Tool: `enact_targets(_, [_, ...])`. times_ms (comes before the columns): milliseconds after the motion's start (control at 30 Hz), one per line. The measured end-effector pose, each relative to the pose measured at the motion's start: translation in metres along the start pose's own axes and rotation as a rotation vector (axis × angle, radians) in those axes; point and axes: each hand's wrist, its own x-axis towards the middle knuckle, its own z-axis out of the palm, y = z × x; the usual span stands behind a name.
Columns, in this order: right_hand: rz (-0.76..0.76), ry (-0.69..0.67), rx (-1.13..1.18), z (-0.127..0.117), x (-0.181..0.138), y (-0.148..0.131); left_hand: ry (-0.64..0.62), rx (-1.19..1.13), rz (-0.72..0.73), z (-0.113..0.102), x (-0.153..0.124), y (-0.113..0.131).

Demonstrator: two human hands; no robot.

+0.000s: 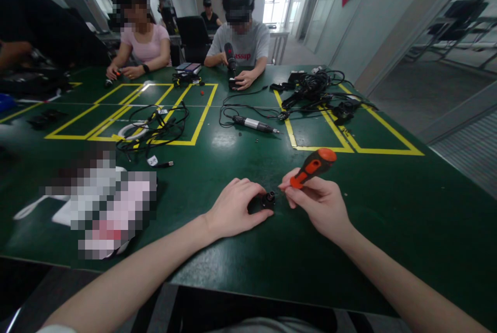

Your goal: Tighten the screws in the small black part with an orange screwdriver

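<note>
Low on the green table (233, 255), my left hand (237, 203) curls its thumb and fingers round a small black part (268, 199) with a short round post on top. To the right of it, my right hand (316, 201) grips a screwdriver (313, 167) with an orange and black handle. Its handle tilts up to the right, and its tip end points down left toward the black part. Whether the tip touches the part I cannot tell. An electric screwdriver (254, 124) with a grey and black body lies farther up the table.
Black cables (171, 126) and a white coil (134, 131) lie on the left. More tangled black cables (314, 87) sit at the back right. Two blurred-out items (116, 219) rest at the near left. Across the table, a person in grey (256, 43) holds a power tool.
</note>
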Motion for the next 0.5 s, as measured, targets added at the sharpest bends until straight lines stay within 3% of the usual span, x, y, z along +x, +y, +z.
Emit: enact_targets(500, [0.043, -0.043, 0.084, 0.0042, -0.0001, 0.0017, -0.018, 0.016, 0.004, -0.0017, 0.0009, 0.0005])
